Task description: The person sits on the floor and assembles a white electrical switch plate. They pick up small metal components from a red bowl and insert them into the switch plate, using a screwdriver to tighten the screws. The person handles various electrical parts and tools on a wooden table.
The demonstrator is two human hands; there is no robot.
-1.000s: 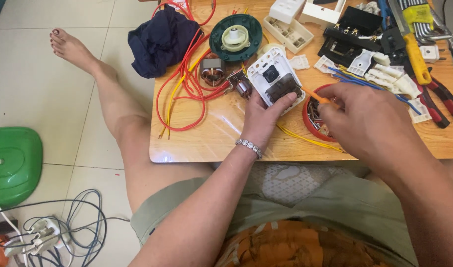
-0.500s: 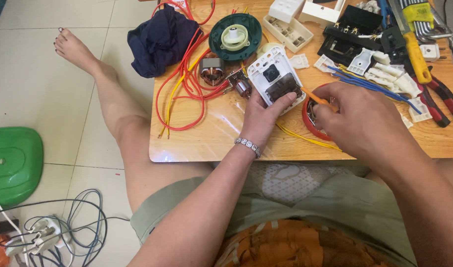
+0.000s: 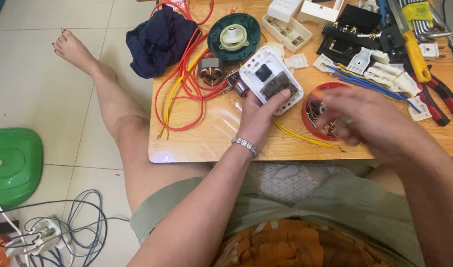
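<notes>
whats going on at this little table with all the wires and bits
A person sits at a low wooden table. Their left hand holds a white switch plate flat on the table, thumb on its dark insert. The right hand, blurred by motion, is over a round red lid holding small screws. Around them lie red and yellow wires, a small copper-wound motor, a green round part and a yellow-handled screwdriver.

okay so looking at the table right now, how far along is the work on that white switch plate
Done: the white switch plate lies back-up with a dark module seated in it. In hand: the left hand steadies the plate, while the blurred right hand is over the red dish of screws. Left: no screw visibly fitted; red wires and white parts lie loose.
</notes>
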